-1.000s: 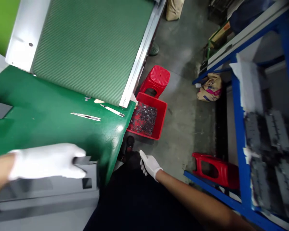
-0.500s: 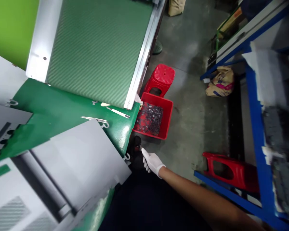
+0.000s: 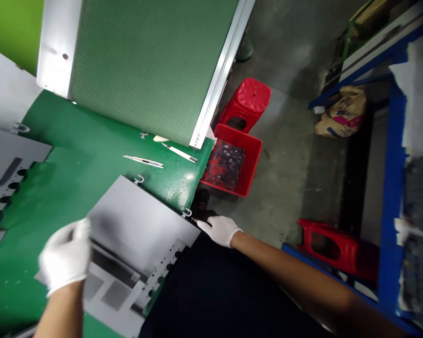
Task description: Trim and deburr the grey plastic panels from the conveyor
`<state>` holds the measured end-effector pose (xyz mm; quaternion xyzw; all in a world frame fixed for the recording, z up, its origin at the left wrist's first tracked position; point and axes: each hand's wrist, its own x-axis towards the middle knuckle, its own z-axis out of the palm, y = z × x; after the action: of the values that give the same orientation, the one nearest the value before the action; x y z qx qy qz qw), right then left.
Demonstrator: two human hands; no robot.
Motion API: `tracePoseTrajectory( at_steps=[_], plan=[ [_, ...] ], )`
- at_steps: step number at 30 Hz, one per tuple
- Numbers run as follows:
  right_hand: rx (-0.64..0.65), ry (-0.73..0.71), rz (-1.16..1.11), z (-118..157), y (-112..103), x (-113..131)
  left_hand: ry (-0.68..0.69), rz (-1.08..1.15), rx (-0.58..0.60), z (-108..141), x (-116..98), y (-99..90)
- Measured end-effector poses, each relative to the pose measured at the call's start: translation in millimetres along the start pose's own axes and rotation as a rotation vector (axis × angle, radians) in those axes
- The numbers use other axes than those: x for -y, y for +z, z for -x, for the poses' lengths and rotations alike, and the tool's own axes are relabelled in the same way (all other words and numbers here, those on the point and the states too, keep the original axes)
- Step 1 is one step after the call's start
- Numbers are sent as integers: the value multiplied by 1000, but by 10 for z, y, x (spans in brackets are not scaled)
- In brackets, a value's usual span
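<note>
The pale grey panel (image 3: 137, 225) lies on the green desk (image 3: 74, 173), slanting across it, with one corner reaching the desk's edge by the person's dark clothing (image 3: 200, 291). I can make out a plain broad part, a dark slot, two meshed patches and a strip pierced with round holes. Two little pale hooks (image 3: 139, 179) (image 3: 187, 213) stand out along its far side. Just beside the nearer hook, the gloved right hand (image 3: 221, 230) pinches a thin tool (image 3: 194, 219), fingers closed on it with only its tip showing. The gloved left hand (image 3: 66, 257) is over the panel's left side, its fingers loosely curled and blurred; I can't tell whether they hold or touch anything. Further up the desk two slim white-handled knives (image 3: 144, 161) (image 3: 179, 152) lie apart, near the ribbed green belt (image 3: 144, 65) with its metal rail (image 3: 218, 70). Over at the desk's left, another grey panel (image 3: 10, 150) rests, with holes along its edge and a hook (image 3: 20, 127) at its top. Past the desk's corner, a red bin (image 3: 251, 162) full of small dark pieces (image 3: 229, 164) sits on the floor (image 3: 285, 155) beside a red stool (image 3: 253, 95). Across the way are a blue rack (image 3: 391, 188), a brown sack (image 3: 343, 112) and another red stool (image 3: 356, 253), tipped over.
</note>
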<state>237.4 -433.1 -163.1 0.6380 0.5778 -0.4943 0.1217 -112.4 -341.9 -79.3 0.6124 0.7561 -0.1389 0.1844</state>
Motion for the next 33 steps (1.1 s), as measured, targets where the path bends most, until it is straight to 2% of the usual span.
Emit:
tracePoseTrajectory(
  at_steps=[1,2,3,4,6,8,10,13,21,33],
  plan=[
    [-4,-13,16,-20,4,22,36,108,-61,-72,-245,56],
    [-7,-25,30,-41,10,42,234,189,1,-143,-519,131],
    [-7,-36,42,-64,18,60,473,237,132,-212,-798,225],
    [-7,-47,51,-86,28,75,656,249,266,-275,-1063,336],
    [-9,-60,59,-123,49,94,821,216,503,-385,-1481,577],
    [-20,-63,64,-146,70,102,871,123,693,-474,-1700,787],
    [-40,-63,71,-153,85,101,861,62,818,-550,-1752,918],
    [-29,-51,67,-150,94,98,825,85,888,-643,-1695,972],
    [-13,-40,55,-176,73,133,773,126,930,-654,-1704,906],
    [6,-95,133,-244,109,124,805,201,919,-609,-1711,863]
  ],
)
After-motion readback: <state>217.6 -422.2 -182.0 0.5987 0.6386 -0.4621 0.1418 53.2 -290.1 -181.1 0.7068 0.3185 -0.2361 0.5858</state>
